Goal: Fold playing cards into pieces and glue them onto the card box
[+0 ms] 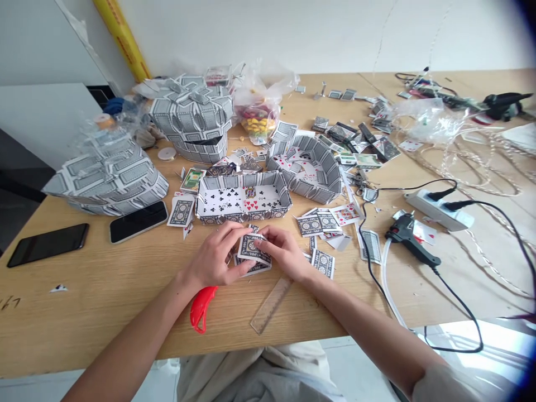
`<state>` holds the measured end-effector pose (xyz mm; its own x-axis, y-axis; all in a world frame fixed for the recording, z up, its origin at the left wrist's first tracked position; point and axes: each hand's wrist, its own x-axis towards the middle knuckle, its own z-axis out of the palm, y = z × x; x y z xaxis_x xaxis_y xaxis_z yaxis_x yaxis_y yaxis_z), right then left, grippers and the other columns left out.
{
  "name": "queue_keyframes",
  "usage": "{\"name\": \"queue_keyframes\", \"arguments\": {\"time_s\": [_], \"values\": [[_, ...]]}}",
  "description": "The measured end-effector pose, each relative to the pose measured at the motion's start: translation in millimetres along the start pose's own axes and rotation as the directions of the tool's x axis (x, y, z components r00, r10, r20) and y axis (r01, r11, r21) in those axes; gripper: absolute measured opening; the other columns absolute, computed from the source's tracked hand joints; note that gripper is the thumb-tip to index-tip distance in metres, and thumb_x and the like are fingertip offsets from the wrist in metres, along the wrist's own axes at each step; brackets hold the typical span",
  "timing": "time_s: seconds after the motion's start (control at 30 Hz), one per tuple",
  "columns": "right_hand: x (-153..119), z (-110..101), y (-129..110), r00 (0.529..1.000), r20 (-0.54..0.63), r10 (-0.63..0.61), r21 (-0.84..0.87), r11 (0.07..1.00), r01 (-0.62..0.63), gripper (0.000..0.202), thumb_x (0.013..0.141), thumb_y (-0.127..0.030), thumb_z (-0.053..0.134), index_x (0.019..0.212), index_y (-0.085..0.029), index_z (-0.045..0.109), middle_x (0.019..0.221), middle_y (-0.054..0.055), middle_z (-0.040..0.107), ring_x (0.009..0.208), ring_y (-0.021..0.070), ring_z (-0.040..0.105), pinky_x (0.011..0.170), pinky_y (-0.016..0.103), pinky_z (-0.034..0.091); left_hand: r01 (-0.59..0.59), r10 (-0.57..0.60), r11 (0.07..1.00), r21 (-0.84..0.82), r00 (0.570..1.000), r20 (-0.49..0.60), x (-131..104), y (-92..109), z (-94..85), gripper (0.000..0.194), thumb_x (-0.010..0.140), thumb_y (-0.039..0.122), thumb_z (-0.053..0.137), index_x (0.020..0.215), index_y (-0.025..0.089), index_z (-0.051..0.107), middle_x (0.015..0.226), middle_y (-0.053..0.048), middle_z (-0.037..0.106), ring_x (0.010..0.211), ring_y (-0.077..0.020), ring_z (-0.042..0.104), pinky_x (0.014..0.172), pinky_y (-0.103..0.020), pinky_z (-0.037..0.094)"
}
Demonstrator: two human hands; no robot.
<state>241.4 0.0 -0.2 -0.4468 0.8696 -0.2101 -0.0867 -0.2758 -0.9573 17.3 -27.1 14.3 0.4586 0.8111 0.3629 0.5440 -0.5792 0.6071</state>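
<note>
Left hand (218, 255) and right hand (285, 253) pinch black-and-white patterned playing cards (248, 244) over the pale wooden surface (104, 296).
Cards partly covered by the grip; black handwriting (12, 303) at far left hard to read.

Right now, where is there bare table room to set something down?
Bare tabletop lies between the phones and left forearm, save a small scrap toward the left. A smaller patch: between the ruler and right forearm. Crowded: around the open card boxes and glue gun.

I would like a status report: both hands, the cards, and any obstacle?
Left hand, right hand: both gripping patterned cards. Cards: in front of rectangular card tray. Close by: clear ruler, red tool.
</note>
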Motion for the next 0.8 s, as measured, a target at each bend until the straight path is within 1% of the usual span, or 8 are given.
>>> {"name": "queue_keyframes", "arguments": {"time_s": [0.17,0.33,0.43,0.6,0.8], "values": [[2.6,0.2,1.6,1.000,0.003,-0.007,0.012,1.000,0.007,0.046,0.080,-0.060,0.088,0.088,-0.020,0.066,0.077,-0.002,0.065,0.070,0.0162,0.055,0.066,0.030,0.042,0.002,-0.002,1.000,0.009,1.000,0.009,-0.9,-1.8,0.6,0.056,0.095,0.041,0.071,0.146,0.022,0.057,0.133,-0.014,0.064,0.124,-0.0307,0.066,0.106,-0.045,0.057],[2.3,-0.5,1.7,1.000,0.013,-0.011,0.023,1.000,0.011,0.044,0.082,-0.059,0.086,0.086,-0.020,0.065,0.074,-0.003,0.063,0.068,0.0154,0.053,0.065,0.030,0.041,-0.007,0.007,1.000,0.022,1.000,0.007,-1.3,-2.8,1.4,0.057,0.094,0.040,0.073,0.146,0.021,0.056,0.132,-0.014,0.064,0.124,-0.0305,0.066,0.107,-0.045,0.057],[1.3,-0.5,1.2,1.000,0.014,-0.016,0.016,1.000,0.015,0.042,0.083,-0.057,0.085,0.087,-0.021,0.065,0.075,-0.002,0.064,0.069,0.0160,0.054,0.066,0.030,0.041,-0.004,0.004,1.000,0.019,1.000,0.006,-0.9,-2.7,1.8,0.057,0.094,0.039,0.074,0.145,0.021,0.057,0.132,-0.013,0.064,0.123,-0.0305,0.066,0.106,-0.044,0.057],[0.5,0.0,0.6,1.000,0.014,-0.025,0.001,1.000,0.025,0.044,0.085,-0.061,0.082,0.089,-0.021,0.065,0.078,-0.001,0.064,0.072,0.0170,0.056,0.070,0.031,0.043,-0.004,0.004,1.000,0.017,1.000,0.012,-1.3,-3.5,2.4,0.056,0.094,0.040,0.074,0.144,0.021,0.058,0.132,-0.013,0.064,0.123,-0.0305,0.066,0.106,-0.044,0.057],[1.5,-0.2,3.2,0.999,0.004,-0.048,-0.031,0.998,0.048,0.046,0.088,-0.064,0.079,0.089,-0.019,0.065,0.079,-0.001,0.063,0.072,0.0163,0.054,0.071,0.031,0.042,-0.009,0.008,1.000,0.018,1.000,0.022,-1.5,-4.0,2.4,0.054,0.096,0.040,0.072,0.144,0.021,0.057,0.132,-0.013,0.063,0.123,-0.0298,0.066,0.106,-0.045,0.056]]}}
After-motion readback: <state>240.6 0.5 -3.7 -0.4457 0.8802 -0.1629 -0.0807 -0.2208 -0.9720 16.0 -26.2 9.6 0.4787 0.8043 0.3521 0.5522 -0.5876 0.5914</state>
